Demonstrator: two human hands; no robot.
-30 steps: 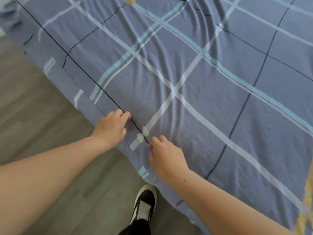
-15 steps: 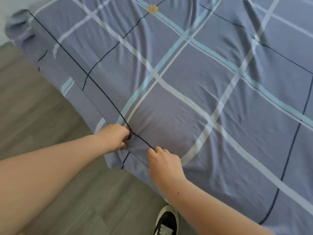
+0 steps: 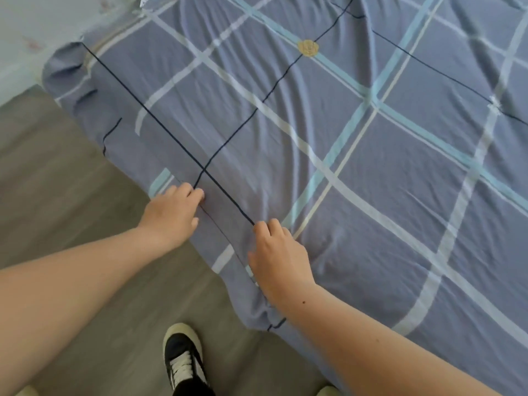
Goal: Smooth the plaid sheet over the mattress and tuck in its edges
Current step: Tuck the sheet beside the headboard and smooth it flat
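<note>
L hand + R hand grip plaid sheet edge (blue-grey, wrinkled).

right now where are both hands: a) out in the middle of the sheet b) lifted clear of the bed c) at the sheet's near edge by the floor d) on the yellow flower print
C: the left hand and right hand both sit on the plaid sheet at its edge, right beside the grey floor.
</note>
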